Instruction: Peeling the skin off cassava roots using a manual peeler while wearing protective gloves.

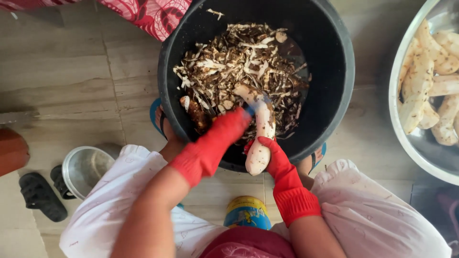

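Both my hands wear red gloves. My right hand [276, 160] grips the lower end of a pale, mostly peeled root [262, 138] held over a black bucket [334, 71]. My left hand [221, 136] is shut on a small blurred tool with a blue part [253, 109], pressed against the root's upper half. The bucket is full of brown and white peelings [239, 62]. An unpeeled brown root piece [196, 113] lies in it beside my left glove.
A large metal basin [406, 138] at the right holds several peeled roots [425, 81]. A small steel bowl [86, 169] and black sandals [40, 196] lie at the left. A blue and yellow tin [247, 212] stands between my knees. Red patterned cloth [153, 14] is at the top.
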